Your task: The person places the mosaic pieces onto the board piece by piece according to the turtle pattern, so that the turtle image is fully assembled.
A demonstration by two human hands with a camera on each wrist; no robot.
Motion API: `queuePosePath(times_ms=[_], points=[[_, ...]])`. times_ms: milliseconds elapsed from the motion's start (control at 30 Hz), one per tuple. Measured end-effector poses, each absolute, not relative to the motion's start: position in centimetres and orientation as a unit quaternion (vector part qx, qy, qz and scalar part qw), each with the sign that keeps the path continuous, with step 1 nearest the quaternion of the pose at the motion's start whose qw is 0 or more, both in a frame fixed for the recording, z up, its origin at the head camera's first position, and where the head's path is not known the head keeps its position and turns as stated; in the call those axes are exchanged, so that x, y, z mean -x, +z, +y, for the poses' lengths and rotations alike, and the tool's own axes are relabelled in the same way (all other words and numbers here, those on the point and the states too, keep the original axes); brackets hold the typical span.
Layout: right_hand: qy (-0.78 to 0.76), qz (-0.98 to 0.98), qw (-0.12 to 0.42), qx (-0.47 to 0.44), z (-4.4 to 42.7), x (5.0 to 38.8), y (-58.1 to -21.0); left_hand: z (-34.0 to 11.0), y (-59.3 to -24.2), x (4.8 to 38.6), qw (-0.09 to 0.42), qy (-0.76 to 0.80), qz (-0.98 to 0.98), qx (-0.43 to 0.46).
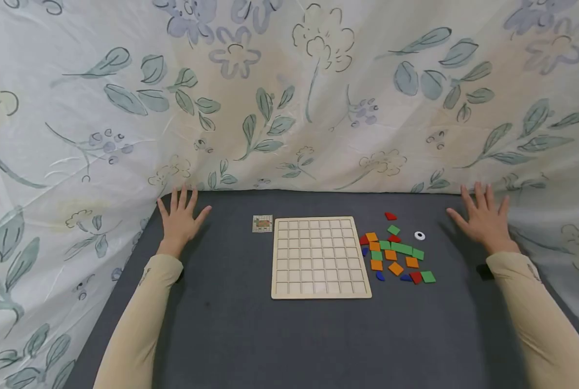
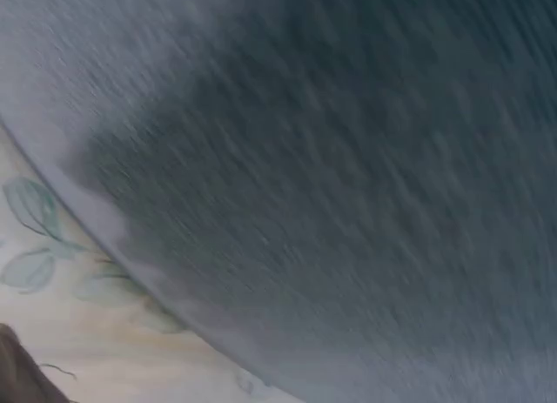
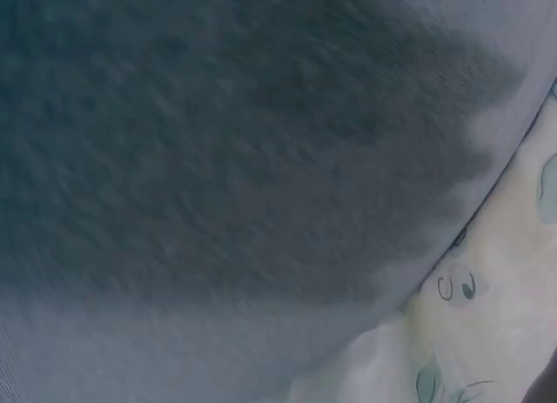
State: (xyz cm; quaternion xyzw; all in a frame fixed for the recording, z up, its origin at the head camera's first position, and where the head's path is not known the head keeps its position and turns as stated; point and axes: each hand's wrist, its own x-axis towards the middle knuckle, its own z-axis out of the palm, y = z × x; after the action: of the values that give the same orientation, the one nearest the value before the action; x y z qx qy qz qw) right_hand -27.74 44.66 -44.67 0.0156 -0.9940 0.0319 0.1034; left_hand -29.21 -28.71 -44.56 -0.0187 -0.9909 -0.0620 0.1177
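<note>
In the head view my left hand (image 1: 179,224) is spread with straight fingers over the table's far left, holding nothing. My right hand (image 1: 484,219) is spread the same way at the far right. Between them lies a square wooden grid board (image 1: 320,258). A small picture card (image 1: 262,223) sits at its upper left corner, on the side of my left hand. Loose flat pieces lie right of the board: orange squares (image 1: 396,268), green pieces (image 1: 401,248), red pieces (image 1: 390,216) and blue pieces (image 1: 380,276). Nearest my right hand is a white ring (image 1: 419,236) with a dark centre.
A dark grey cloth (image 1: 240,340) covers the table. Behind it and at the sides hangs a floral curtain (image 1: 289,135). The wrist views show mainly cloth with a hand's shadow (image 2: 261,177) and a strip of curtain.
</note>
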Motion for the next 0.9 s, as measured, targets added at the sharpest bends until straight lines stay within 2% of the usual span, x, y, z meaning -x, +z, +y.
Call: queuePosePath(times_ms=[267, 500, 733, 900], points=[[0.067, -0.993, 0.098, -0.015, 44.0, 26.7, -46.3, -26.0, -44.9, 28.1, 0.095, -0.115, -0.988, 0.033], [0.12, -0.991, 0.055, -0.03, 42.7, 26.0, -46.2, -23.2, -44.5, 26.8, 0.058, -0.148, -0.987, 0.034], [0.166, -0.985, -0.015, -0.032, 41.5, 25.3, -45.8, -21.0, -44.1, 25.2, 0.012, -0.179, -0.983, 0.039], [0.191, -0.98, -0.028, -0.055, 40.7, 25.1, -45.7, -19.4, -44.1, 24.3, -0.008, -0.189, -0.981, 0.053]])
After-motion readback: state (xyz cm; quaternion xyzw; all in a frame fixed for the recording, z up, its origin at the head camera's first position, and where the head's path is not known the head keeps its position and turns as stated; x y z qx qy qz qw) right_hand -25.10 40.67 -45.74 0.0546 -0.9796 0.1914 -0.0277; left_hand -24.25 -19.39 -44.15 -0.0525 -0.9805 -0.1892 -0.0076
